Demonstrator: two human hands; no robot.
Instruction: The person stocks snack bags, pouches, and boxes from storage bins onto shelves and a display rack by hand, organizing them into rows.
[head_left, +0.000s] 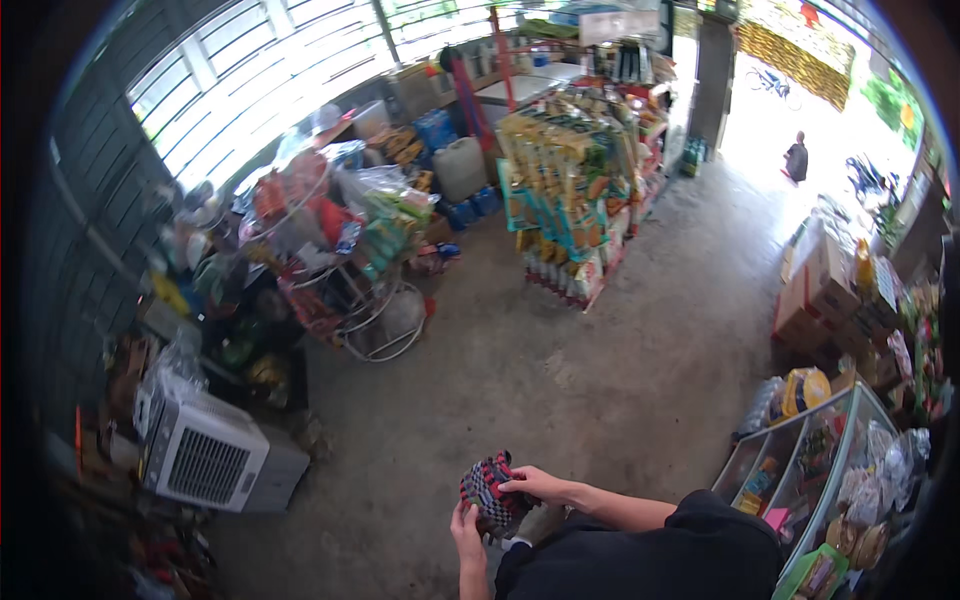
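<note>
A folded or bunched checkered cloth item (487, 491) in red, black and grey is held between both hands, low in the middle of the view. My left hand (469, 529) grips its lower left edge, thumb on the near side. From the right, my right hand (536, 484) pinches its upper right part, with the thumb lying on the pattern. What exactly the cloth item is cannot be told. Beneath it, part of a foot shows against the concrete floor.
A grey air cooler (210, 457) stands at left, near a wire rack (382, 330) of bagged goods. Stacked packets (570, 180) rise ahead. On the right are a glass display case (840, 442) and cardboard boxes (817, 292). A person (797, 159) is outside, beyond the doorway.
</note>
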